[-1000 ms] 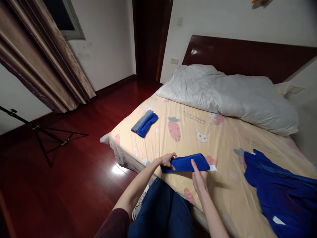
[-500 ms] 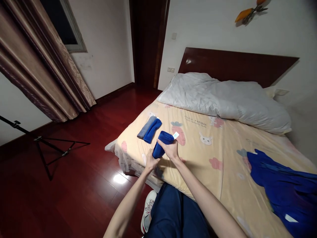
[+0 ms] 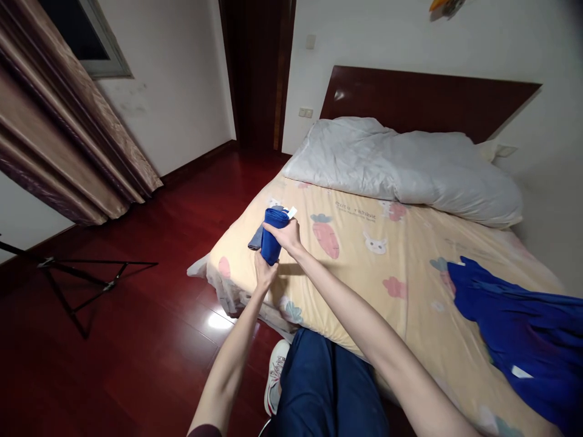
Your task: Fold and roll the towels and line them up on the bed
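Both of my hands hold a tightly rolled blue cloth (image 3: 271, 246) above the near left part of the bed, tilted upright with a white tag at its top. My left hand (image 3: 265, 271) is closed around the bottom end. Higher up, my right hand (image 3: 288, 235) grips the right side, its thumb across the front. Behind the roll, a grey rolled cloth (image 3: 255, 238) lies on the bed sheet and is mostly hidden. The blue roll beside it cannot be seen now.
A spread-out blue cloth (image 3: 514, 321) with a white label lies on the right of the bed. Across the head end is a grey-white quilt (image 3: 392, 161), in front of a dark headboard (image 3: 428, 100). A black tripod (image 3: 68, 291) stands on the floor at left.
My hands have carried the rolled blue cloth away from me and to the left, over the rolls lying on the bed. The roll now stands more upright. The view has shifted slightly.
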Tool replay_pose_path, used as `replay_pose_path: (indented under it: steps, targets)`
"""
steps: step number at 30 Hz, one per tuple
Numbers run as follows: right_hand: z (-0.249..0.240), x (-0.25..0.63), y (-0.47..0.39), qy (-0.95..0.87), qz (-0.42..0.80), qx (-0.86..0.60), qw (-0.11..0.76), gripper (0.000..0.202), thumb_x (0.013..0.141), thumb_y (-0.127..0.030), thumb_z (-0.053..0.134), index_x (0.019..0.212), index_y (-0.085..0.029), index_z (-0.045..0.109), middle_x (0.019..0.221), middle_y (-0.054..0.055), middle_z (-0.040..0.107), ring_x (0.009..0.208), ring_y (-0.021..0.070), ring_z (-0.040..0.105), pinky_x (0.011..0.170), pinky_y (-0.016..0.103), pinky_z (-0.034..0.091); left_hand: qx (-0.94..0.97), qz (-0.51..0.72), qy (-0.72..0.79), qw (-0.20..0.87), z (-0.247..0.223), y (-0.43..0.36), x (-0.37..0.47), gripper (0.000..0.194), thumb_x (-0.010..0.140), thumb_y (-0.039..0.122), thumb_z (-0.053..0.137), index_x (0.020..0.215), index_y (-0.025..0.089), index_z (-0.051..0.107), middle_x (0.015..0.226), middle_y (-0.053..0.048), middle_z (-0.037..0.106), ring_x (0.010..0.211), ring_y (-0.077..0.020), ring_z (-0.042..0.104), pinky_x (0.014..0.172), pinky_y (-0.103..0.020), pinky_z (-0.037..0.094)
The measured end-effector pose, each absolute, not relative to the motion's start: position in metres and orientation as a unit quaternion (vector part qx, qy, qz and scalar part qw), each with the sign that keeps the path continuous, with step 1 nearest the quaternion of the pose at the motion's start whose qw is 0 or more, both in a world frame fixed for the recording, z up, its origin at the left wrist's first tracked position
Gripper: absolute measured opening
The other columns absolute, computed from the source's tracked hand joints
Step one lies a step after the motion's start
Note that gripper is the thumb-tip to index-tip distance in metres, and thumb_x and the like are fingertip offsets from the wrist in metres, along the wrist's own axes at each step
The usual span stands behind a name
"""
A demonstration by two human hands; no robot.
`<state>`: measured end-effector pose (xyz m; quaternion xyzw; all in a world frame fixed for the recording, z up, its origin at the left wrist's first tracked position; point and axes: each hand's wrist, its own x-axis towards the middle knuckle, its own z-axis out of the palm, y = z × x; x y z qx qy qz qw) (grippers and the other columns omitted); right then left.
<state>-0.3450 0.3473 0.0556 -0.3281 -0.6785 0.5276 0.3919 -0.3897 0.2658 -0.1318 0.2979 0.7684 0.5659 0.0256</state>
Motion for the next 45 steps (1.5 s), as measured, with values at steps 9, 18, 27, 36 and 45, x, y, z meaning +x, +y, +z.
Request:
replay_pose_path:
  steps: [9, 18, 27, 36, 45]
  targets:
    - [0.018, -0.33, 0.389, -0.676, 0.514, -0.353, 0.394, 0.036, 0.064, -0.042, 0.085, 0.088, -0.019, 0.07, 0.094, 0.006, 0.079, 0.087, 0.0229, 0.075, 0.083, 0.034, 0.06, 0.309, 0.569, 0.758, 0.079, -0.157, 0.301, -0.374, 0.065, 0.068, 0.02, 0.067, 0.127, 0.017, 0.043, 0.116, -0.013, 0.057, 0.11, -0.0318, 0.06, 0.096, -0.049, 0.05]
    - [-0.007, -0.33, 0.389, -0.658, 0.531, -0.381, 0.372, 0.038, 0.068, -0.046, 0.084, 0.091, -0.019, 0.072, 0.094, 0.009, 0.079, 0.09, 0.0264, 0.076, 0.084, 0.037, 0.061, 0.313, 0.562, 0.759, 0.106, -0.181, 0.303, -0.379, 0.061, 0.071, 0.02, 0.065, 0.128, 0.018, 0.043, 0.113, -0.011, 0.056, 0.106, -0.0285, 0.06, 0.095, -0.048, 0.05]
    - [0.003, -0.304, 0.411, -0.648, 0.444, -0.451, 0.424, 0.127, 0.063, -0.066, 0.084, 0.161, -0.019, 0.018, 0.168, 0.017, 0.023, 0.156, 0.0319, 0.022, 0.127, 0.05, 0.022, 0.336, 0.533, 0.771, -0.09, -0.15, 0.282, -0.371, 0.11, 0.071, 0.052, 0.081, 0.155, 0.018, 0.02, 0.155, -0.023, 0.032, 0.147, -0.0375, 0.031, 0.12, -0.058, 0.028]
    - [-0.074, -0.158, 0.3, -0.691, 0.468, -0.432, 0.342, 0.073, 0.091, -0.048, 0.061, 0.158, -0.037, 0.035, 0.163, 0.001, 0.039, 0.151, 0.0266, 0.036, 0.127, 0.048, 0.029, 0.622, 0.397, 0.668, 0.09, -0.126, 0.308, -0.356, 0.049, 0.075, 0.022, 0.064, 0.123, 0.029, 0.066, 0.144, -0.009, 0.06, 0.147, -0.0319, 0.041, 0.124, -0.058, 0.025]
    - [-0.164, 0.125, 0.177, -0.572, 0.308, -0.685, 0.33, 0.052, 0.087, -0.041, 0.061, 0.139, -0.047, 0.058, 0.141, 0.001, 0.064, 0.13, 0.0304, 0.062, 0.112, 0.055, 0.05, 0.615, 0.284, 0.721, 0.143, -0.133, 0.347, -0.416, 0.026, 0.075, 0.031, 0.051, 0.099, 0.035, 0.058, 0.147, 0.029, 0.051, 0.154, -0.0118, 0.026, 0.123, -0.057, 0.017]
